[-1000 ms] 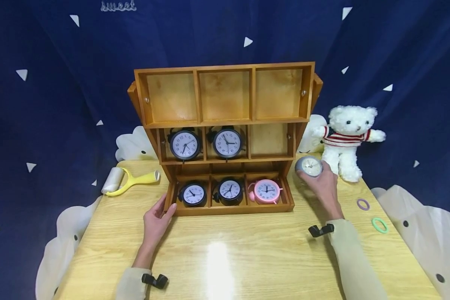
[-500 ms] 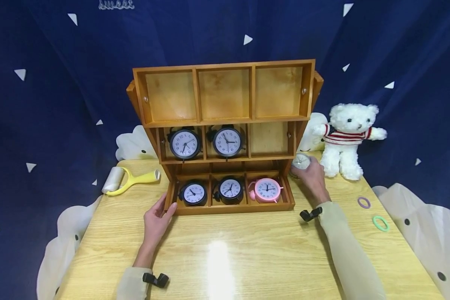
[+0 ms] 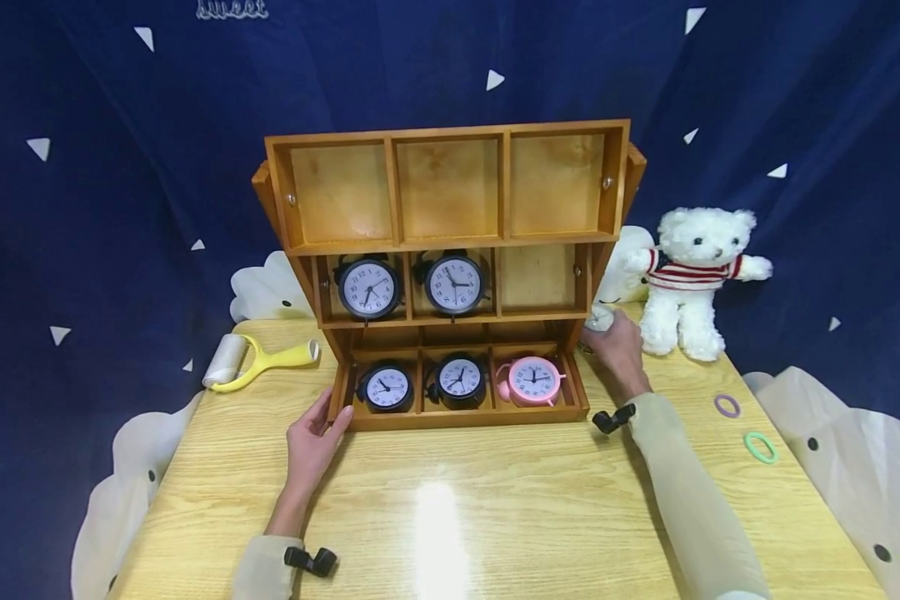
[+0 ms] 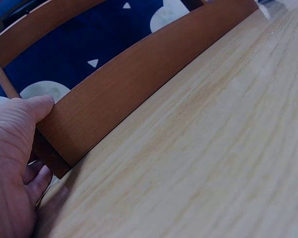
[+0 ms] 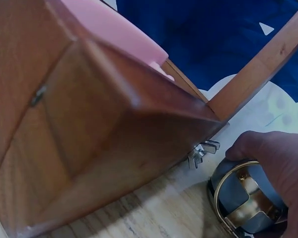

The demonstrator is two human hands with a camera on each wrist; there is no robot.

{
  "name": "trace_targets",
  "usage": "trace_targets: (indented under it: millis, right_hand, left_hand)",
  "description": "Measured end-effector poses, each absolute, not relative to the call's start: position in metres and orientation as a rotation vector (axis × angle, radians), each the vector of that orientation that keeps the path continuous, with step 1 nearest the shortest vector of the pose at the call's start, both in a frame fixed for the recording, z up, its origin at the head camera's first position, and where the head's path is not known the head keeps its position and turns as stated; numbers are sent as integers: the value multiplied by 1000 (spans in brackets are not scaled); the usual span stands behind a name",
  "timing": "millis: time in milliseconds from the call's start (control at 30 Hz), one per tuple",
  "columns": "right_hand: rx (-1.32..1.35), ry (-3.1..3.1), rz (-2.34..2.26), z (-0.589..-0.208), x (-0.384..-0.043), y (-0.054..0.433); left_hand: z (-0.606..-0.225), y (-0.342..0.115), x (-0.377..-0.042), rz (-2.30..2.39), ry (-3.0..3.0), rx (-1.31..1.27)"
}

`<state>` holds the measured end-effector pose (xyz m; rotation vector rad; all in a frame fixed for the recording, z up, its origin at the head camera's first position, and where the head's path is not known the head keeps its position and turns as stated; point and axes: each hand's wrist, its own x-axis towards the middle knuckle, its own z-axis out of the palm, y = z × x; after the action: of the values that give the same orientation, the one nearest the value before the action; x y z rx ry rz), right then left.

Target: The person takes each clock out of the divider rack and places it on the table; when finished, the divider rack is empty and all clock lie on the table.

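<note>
Rnd grey clock (image 5: 243, 201), gold-trimmed, in R fingers (image 5: 244, 145), w/ L fingers (image 4: 38, 184) round rack (image 4: 134, 74)

At the frame's lower left is a plain, pale beige left sleeve (image 3: 261, 573); at lower right, a matching right sleeve (image 3: 693, 500). The left wrist camera (image 3: 310, 562) and right wrist camera (image 3: 612, 419) are small, black and knob-ended.

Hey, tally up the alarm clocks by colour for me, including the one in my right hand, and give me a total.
Black clocks, in the shelf: 4
Pink clock, bottom row of the shelf: 1
Grey clock, in your right hand: 1
Total: 6
</note>
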<state>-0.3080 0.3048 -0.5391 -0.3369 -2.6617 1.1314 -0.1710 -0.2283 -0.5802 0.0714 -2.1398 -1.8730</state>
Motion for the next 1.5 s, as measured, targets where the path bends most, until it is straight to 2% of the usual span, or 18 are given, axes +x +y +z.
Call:
trace_targets:
  millis: [600,800,1500]
  right_hand:
    - [-376,-2614,1167,-538,-306,300]
    - [-281,-2540,1137,-533,-301,303]
    - [-205,-2393,1206,-476,-246,302]
  left_hand:
    - [-582,-229,-172,-1873,-2131,58]
    - [-580,-228,-170,-1861,-2147,73]
    - [-580,-229,-172,-1862,-2171,90]
